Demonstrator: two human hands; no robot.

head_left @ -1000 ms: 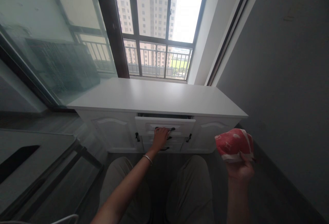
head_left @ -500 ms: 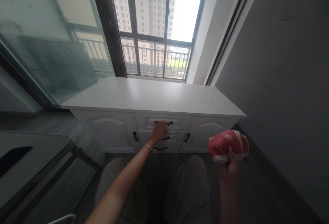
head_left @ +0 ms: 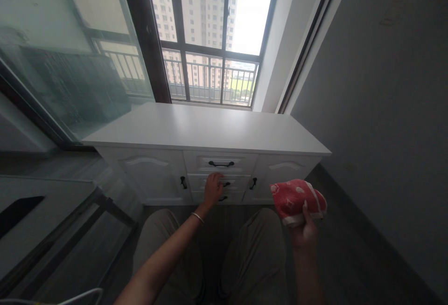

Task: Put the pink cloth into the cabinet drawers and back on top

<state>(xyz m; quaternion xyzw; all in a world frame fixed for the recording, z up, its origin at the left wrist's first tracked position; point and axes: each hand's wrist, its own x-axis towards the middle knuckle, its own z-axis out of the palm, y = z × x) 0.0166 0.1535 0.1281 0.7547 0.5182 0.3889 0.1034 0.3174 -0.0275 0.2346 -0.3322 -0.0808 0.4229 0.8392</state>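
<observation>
My left hand (head_left: 213, 188) is at the middle drawer of the white cabinet (head_left: 206, 128), its fingers over the left part of the dark middle handle (head_left: 227, 184). Those fingers look curled at the handle, but their grip is too small to make out. Above them, the top drawer's black handle (head_left: 221, 163) is uncovered, and that drawer is closed. On the right, my right hand (head_left: 306, 228) is closed on a folded red cloth (head_left: 296, 198) with a pale pattern and white edging, held up in front of the right cabinet door.
Cabinet doors with dark handles flank the drawers. A table (head_left: 52, 221) with a dark object on it stands at the left. Glass doors and a window (head_left: 210, 53) are behind the cabinet, and a grey wall (head_left: 378, 100) rises at the right.
My left hand has moved down from the top drawer's handle to the middle drawer. My right hand has shifted slightly left with the red cloth.
</observation>
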